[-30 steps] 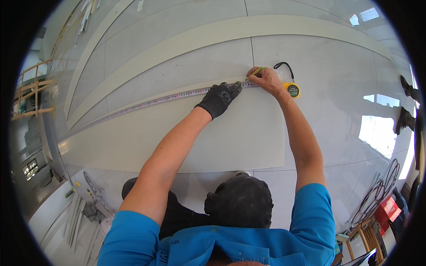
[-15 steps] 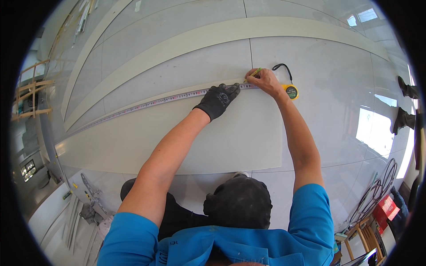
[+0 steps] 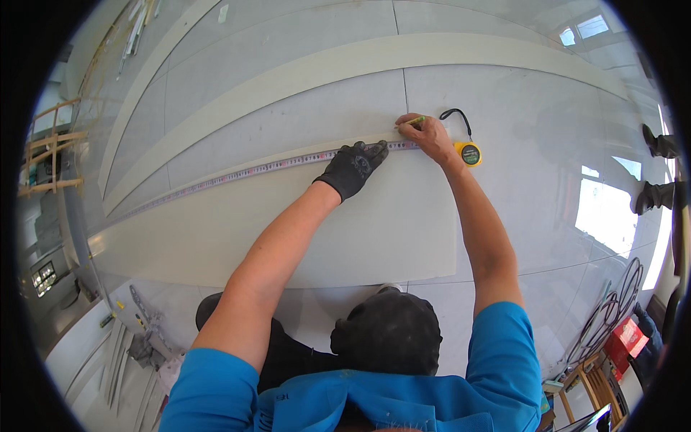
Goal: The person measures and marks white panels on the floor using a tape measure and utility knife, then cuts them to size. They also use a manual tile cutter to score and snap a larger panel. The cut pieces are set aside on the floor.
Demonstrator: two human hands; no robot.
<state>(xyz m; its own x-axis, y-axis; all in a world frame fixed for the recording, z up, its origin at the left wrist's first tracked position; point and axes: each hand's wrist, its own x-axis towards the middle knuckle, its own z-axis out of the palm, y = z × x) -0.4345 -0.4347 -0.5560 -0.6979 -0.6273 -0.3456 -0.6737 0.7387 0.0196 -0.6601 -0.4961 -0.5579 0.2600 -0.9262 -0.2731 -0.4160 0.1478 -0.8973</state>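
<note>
A large pale panel (image 3: 277, 230) lies flat on the floor before me. Along its far edge runs the printed blade of a tape measure (image 3: 284, 161); its yellow case (image 3: 469, 153), with a black wrist strap, rests just past the panel's right end. My left hand (image 3: 354, 167), in a black glove, is closed over the blade and holds it down on the panel, its fingers pointing right. Bare, my right hand (image 3: 430, 138) pinches a slim yellow-green pencil (image 3: 417, 121) by the far edge, between my left hand and the case. The pencil's tip is too small to make out.
Beyond the panel, a long pale strip (image 3: 403, 52) lies across the tiled floor (image 3: 518, 108). Metal strips (image 3: 119, 360) lie at lower left. A coiled hose (image 3: 612, 309), a red box (image 3: 625, 338) and a wooden frame (image 3: 594, 389) stand at lower right. Another person's shoes (image 3: 643, 200) show at far right.
My right hand and the pencil have shifted very slightly left, and the pencil lies flatter. The left hand stays on the tape blade. The whole view has tilted a little.
</note>
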